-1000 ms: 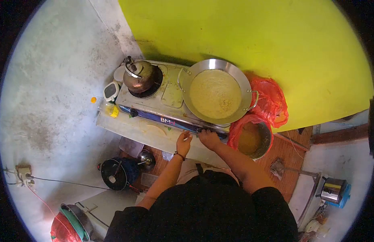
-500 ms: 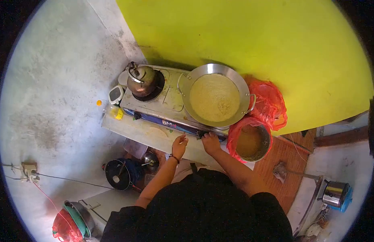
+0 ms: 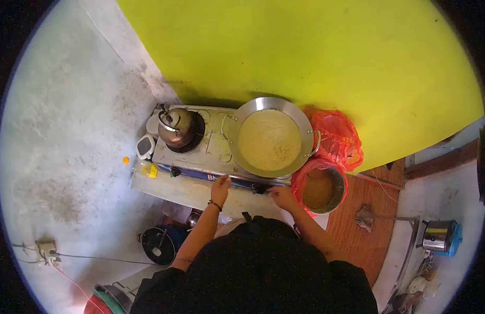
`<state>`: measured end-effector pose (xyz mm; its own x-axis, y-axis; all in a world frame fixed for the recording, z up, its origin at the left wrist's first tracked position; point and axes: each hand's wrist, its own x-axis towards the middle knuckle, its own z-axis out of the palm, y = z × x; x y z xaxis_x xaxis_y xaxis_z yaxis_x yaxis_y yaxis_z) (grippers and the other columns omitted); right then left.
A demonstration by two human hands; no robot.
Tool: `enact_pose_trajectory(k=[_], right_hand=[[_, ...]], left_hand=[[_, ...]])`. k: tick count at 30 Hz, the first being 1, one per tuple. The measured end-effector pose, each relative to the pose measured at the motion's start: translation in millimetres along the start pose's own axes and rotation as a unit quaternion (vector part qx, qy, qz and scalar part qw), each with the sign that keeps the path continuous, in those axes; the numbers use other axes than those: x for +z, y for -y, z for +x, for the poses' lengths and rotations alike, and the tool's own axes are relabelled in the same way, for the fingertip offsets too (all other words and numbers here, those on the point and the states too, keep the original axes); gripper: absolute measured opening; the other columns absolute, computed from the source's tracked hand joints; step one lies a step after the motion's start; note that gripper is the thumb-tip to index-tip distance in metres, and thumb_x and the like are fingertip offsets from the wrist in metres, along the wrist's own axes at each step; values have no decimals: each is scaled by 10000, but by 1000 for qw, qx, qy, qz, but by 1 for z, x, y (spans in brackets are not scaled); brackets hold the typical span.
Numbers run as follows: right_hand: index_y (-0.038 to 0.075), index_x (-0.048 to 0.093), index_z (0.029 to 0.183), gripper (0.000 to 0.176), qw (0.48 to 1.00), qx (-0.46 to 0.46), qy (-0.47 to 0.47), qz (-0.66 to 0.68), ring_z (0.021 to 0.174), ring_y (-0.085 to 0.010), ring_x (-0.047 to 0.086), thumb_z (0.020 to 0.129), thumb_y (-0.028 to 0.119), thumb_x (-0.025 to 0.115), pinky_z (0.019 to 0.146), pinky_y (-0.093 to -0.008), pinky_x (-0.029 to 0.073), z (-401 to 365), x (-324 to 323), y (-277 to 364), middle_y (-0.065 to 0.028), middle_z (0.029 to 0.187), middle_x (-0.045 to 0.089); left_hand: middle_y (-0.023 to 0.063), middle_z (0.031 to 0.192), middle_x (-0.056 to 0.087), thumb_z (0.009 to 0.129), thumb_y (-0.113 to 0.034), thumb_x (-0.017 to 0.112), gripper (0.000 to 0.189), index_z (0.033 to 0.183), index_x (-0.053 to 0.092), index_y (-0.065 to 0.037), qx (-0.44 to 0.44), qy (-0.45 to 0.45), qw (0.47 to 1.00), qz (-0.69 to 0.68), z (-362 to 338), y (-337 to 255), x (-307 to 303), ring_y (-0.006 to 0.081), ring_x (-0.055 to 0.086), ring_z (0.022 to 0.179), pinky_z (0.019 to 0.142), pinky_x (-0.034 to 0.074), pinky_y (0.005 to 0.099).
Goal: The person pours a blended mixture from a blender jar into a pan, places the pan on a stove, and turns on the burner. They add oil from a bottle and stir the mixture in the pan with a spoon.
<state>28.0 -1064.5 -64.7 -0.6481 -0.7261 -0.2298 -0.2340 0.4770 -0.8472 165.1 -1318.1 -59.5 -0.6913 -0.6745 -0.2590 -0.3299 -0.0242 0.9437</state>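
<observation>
My left hand (image 3: 220, 188), above a dark bracelet, is at the front edge of the two-burner stove (image 3: 217, 152), its fingers curled; whether it holds anything is too small to tell. Just right of the black stove knob (image 3: 260, 189) is my right hand (image 3: 282, 197), with fingertips near the knob; contact is unclear. A wide metal wok (image 3: 269, 137) with pale yellow contents sits on the right burner. On the left burner stands a worn metal kettle (image 3: 175, 127).
Right of the stove, a pot lined with a red plastic bag (image 3: 323, 189) holds brownish contents. A yellow-labelled bottle (image 3: 147, 169) and a white device (image 3: 145, 147) are at the left. A lidded black pot (image 3: 157, 245) is lower left.
The view has shifted. My left hand has moved left and up to the stove front. My right hand has drawn slightly right of the knob it was on.
</observation>
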Motion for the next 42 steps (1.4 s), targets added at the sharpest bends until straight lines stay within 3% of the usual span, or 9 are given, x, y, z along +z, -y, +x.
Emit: enact_pose_trajectory(k=[4, 6, 9, 12, 17, 20, 23, 29, 42], right_hand=[[52, 702, 880, 212, 978, 90, -185, -15, 745, -311, 664, 790, 232, 636, 680, -391, 519, -24, -62, 11, -145, 818, 688], [17, 691, 936, 237, 952, 197, -232, -46, 753, -236, 661, 802, 205, 638, 674, -343, 502, -22, -90, 8, -134, 784, 679], [1, 670, 984, 275, 896, 56, -436, -65, 733, -239, 647, 834, 227, 625, 690, -334, 497, 1, -116, -9, -131, 778, 669], [-14, 647, 1039, 304, 875, 36, -483, -9, 731, -230, 638, 867, 233, 606, 705, -318, 490, 31, -139, 11, -135, 790, 668], [-18, 657, 1030, 272, 884, 54, -462, -50, 710, -215, 628, 882, 203, 598, 680, -316, 480, 58, -151, 3, -136, 758, 653], [-16, 664, 995, 237, 897, 89, -430, -46, 685, -207, 623, 877, 180, 603, 649, -323, 474, 56, -157, 18, -132, 726, 639], [-20, 665, 934, 200, 901, 88, -422, -46, 660, -202, 620, 867, 161, 612, 620, -336, 470, 52, -156, 20, -133, 702, 632], [-30, 656, 863, 213, 898, 106, -426, -36, 645, -235, 620, 846, 182, 641, 611, -372, 469, 53, -161, 30, -156, 691, 626], [73, 686, 871, 279, 897, 184, -397, -54, 742, -346, 632, 823, 343, 638, 642, -439, 475, 49, -168, 43, -155, 786, 657]], left_hand=[[89, 925, 649, 877, -214, 617, 324, 1139, 615, -22, 88, -59, 988, 110, 24, -56, -11, 166, 610, 856, 756, 487, 295], [107, 974, 651, 886, -205, 605, 323, 1153, 608, -24, 134, -98, 978, 128, 43, -66, -11, 191, 619, 921, 794, 489, 306], [128, 1063, 641, 896, -197, 588, 325, 1179, 599, -38, 137, -93, 980, 113, 78, -83, -7, 214, 615, 980, 821, 490, 325], [137, 1121, 628, 909, -222, 565, 338, 1208, 591, -67, 165, -91, 970, 154, 115, -93, 0, 230, 629, 961, 820, 495, 335], [69, 1003, 684, 871, -289, 591, 317, 1141, 649, -136, 153, -126, 942, 269, 145, -104, 11, 233, 661, 865, 749, 504, 363], [136, 882, 689, 862, -287, 641, 309, 1011, 680, -19, 117, -120, 944, 284, 146, -122, 10, 256, 665, 799, 697, 526, 374], [129, 835, 692, 847, -361, 645, 351, 958, 704, -34, 128, -120, 932, 318, 137, -146, 11, 272, 666, 777, 688, 521, 361], [91, 867, 694, 831, -352, 633, 305, 1044, 701, -145, 108, -129, 928, 332, 140, -133, 8, 256, 662, 780, 662, 498, 367], [94, 857, 694, 835, -437, 624, 387, 1050, 698, -124, 121, -97, 938, 310, 150, -117, 0, 249, 660, 761, 670, 489, 368]])
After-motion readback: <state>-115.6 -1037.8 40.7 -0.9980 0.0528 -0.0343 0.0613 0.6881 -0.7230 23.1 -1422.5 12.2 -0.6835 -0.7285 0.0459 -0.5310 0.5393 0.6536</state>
